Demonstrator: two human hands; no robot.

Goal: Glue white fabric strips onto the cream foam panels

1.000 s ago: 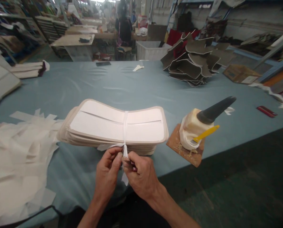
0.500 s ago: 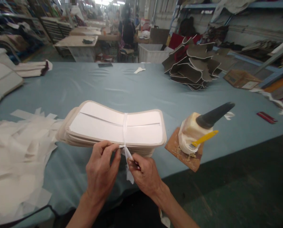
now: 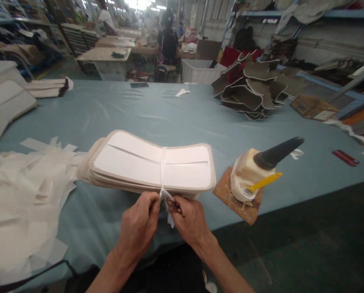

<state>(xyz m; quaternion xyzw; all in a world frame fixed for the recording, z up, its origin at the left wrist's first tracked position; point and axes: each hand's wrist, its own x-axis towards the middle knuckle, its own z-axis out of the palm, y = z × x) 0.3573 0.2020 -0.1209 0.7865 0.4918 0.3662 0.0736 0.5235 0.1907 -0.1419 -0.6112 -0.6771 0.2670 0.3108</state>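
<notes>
A stack of curved white panels with beige edges (image 3: 133, 162) lies on the table in front of me. Round its middle runs a white fabric strip (image 3: 163, 167), knotted at the near side. My left hand (image 3: 141, 221) is closed, pinching the strip just left of the knot. On the other side my right hand (image 3: 189, 217) grips the strip's other end, which hangs down between the hands. Something small and dark red shows in the right fist; its kind is mostly hidden.
A glue container (image 3: 243, 175) with a dark cone and a yellow-handled brush (image 3: 266, 182) stands on a brown board (image 3: 224, 189) at right. Loose white strips (image 3: 26, 203) pile up at left. Dark curved panels (image 3: 252, 85) are heaped at the back. A red object (image 3: 346, 157) lies far right.
My left hand has shifted right and closed more tightly by the knot. The right hand has risen slightly towards the stack. The whole view has shifted a little.
</notes>
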